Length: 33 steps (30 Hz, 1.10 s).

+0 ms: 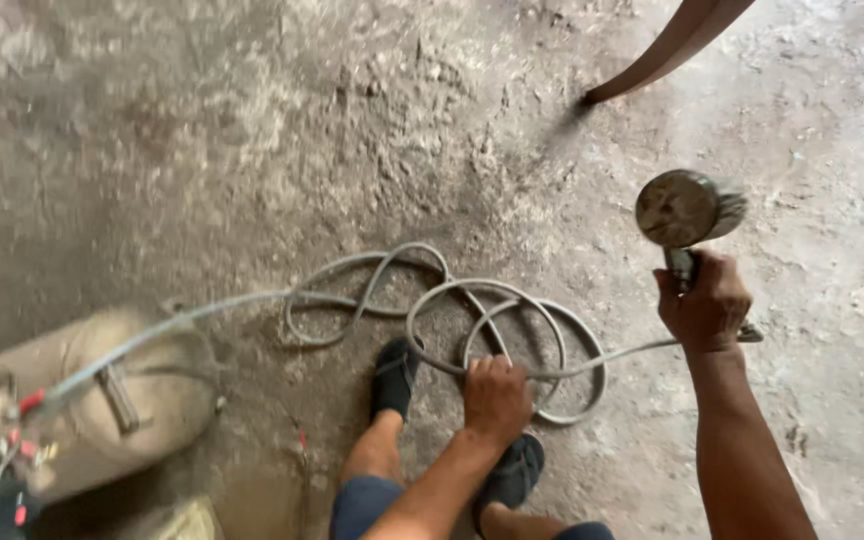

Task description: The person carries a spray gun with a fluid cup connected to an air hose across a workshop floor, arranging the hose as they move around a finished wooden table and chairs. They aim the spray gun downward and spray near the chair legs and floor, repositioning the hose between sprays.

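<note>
Floor (pixel 202 150) under you: rough concrete, matt grey, gritty, pitted. Hose (pixel 432 300) in your left hand (pixel 497 400): smooth rubber or plastic, pale grey, dull. Spray gun (pixel 687 215) in your right hand (pixel 707 305): metal, cup lid worn, dusty, faint sheen. Tank (pixel 112 400) at your left: metal, beige paint, matt, dust-coated. Your sandals (pixel 397 375): dark rubber, matt. Curved piece (pixel 667 50) up top: brown, smooth, slight gloss; material unclear.

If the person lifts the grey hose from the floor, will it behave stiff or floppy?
Probably floppy: the hose lies in loose overlapping loops on the floor. Its loops may tangle or drag, since they cross near the left hand gripping it. One end seems to run to the spray gun in the right hand, so pulling would likely tug that.
</note>
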{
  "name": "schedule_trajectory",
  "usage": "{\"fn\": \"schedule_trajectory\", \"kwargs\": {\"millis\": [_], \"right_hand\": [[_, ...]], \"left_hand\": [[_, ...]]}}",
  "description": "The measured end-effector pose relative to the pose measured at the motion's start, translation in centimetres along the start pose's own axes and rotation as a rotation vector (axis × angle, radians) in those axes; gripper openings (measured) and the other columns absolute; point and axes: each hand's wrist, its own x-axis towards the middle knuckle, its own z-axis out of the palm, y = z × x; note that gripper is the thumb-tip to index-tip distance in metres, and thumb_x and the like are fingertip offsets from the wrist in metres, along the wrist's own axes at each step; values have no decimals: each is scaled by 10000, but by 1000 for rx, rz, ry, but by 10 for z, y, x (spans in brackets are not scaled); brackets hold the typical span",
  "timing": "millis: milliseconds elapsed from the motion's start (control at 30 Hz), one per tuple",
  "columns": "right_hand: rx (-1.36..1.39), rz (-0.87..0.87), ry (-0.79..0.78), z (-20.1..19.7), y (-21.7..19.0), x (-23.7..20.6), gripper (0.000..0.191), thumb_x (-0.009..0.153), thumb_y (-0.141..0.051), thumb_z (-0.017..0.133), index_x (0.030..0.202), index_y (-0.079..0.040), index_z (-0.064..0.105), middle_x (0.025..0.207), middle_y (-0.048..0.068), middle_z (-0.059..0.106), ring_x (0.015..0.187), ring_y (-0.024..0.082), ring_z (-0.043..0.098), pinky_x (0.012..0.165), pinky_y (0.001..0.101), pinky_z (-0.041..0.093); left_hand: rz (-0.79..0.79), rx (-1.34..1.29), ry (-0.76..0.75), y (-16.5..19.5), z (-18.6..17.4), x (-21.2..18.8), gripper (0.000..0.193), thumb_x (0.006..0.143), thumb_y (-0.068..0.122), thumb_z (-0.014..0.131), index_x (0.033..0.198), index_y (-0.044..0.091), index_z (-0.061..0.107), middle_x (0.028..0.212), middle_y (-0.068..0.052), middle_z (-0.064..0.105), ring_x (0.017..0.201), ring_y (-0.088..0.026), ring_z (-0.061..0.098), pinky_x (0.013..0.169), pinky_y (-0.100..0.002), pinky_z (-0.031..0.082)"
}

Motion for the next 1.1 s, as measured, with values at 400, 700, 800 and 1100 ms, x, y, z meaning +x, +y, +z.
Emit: {"fn": "schedule_trajectory", "kwargs": {"millis": [400, 700, 800, 1100], "right_hand": [[-44, 130, -228, 99, -32, 23, 454, 962, -446, 758, 1111, -55, 580, 927, 158, 610, 736, 344, 631, 614, 473, 491], [60, 313, -136, 85, -94, 56, 440, 1106, -438, 668, 1186, -25, 537, 901, 133, 600, 689, 306, 610, 599, 446, 482], [85, 263, 99, 35, -134, 70, 461, 1109, -435, 667, 1245, -14, 534, 974, 160, 605, 762, 303, 640, 647, 439, 504], [357, 339, 397, -96, -226, 161, 518, 1182, -533, 506, 1294, -27, 498, 997, 89, 618, 763, 161, 600, 663, 297, 488]], "left_hand": [[125, 20, -24, -10, -23, 57, 151, 851, 186, 761, 828, 45, 711, 890, -187, 671, 906, -341, 635, 865, -481, 448], [134, 90, -77, -21, -40, 62, 133, 939, 163, 728, 862, 56, 720, 896, -151, 677, 833, -276, 625, 844, -426, 461], [64, 61, -159, -26, -54, 53, 176, 977, 212, 721, 894, 57, 711, 844, -129, 661, 787, -261, 612, 818, -431, 451], [97, -146, 77, -35, -106, -21, 182, 808, 210, 795, 898, 74, 714, 884, -153, 649, 911, -368, 603, 850, -500, 441]]}}
